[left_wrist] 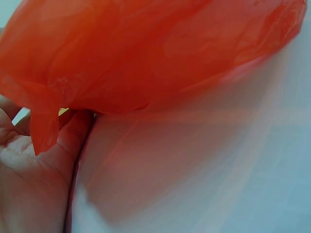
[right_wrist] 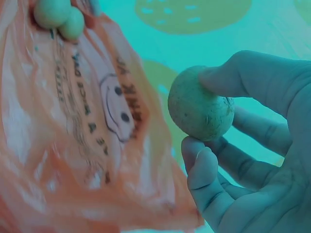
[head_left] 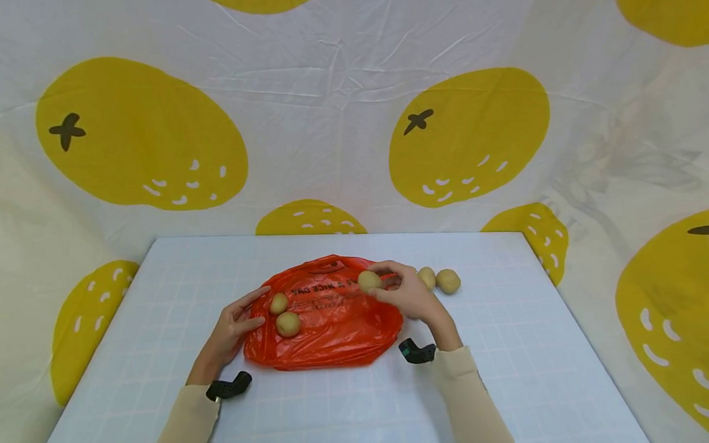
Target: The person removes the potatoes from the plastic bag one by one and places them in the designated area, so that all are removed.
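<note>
A red plastic bag (head_left: 336, 324) with printed writing lies flat on the table, and two potatoes (head_left: 288, 324) rest on its left part. My right hand (head_left: 412, 295) pinches another potato (head_left: 369, 281) above the bag's right side; the right wrist view shows this potato (right_wrist: 200, 103) between thumb and fingertips. At the bag's left edge is my left hand (head_left: 230, 334), its fingers spread beside the two potatoes. In the left wrist view the bag (left_wrist: 126, 53) covers part of the left hand (left_wrist: 36, 179), so its fingertips are hidden there.
Two more potatoes (head_left: 448, 281) lie on the table (head_left: 522, 374) just right of my right hand. Behind the table hangs a pale sheet (head_left: 325, 142) printed with large yellow fruit, which also runs along both sides.
</note>
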The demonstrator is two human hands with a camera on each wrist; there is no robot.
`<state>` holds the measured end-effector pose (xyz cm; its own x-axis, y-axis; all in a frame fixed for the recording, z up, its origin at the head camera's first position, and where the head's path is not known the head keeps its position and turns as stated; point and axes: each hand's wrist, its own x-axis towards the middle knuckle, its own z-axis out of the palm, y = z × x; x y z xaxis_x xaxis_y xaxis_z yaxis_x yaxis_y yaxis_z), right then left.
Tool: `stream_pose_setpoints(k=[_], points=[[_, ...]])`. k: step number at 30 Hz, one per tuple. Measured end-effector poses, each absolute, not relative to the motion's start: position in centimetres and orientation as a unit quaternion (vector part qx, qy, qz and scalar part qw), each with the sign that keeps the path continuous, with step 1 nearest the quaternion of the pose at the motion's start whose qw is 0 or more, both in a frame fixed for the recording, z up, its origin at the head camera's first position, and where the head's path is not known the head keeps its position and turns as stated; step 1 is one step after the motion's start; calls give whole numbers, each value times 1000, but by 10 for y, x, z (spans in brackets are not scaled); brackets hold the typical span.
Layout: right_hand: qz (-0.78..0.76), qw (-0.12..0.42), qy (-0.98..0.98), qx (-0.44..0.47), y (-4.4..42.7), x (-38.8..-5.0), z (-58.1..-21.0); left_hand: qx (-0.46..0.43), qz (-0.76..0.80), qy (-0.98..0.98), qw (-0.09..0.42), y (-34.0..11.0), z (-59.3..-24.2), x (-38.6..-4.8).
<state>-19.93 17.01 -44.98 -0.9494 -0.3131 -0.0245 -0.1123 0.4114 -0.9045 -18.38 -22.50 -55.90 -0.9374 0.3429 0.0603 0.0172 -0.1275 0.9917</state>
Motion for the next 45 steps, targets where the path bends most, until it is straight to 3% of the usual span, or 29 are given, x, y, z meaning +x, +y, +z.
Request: stream_pose_setpoints(k=[20, 45], points=[[-537, 22, 842, -47, 243, -189, -466, 144, 732, 657, 103, -225, -560, -183], [-515, 6, 857, 21, 278, -183, -505, 144, 731, 659, 103, -224, -559, -183]])
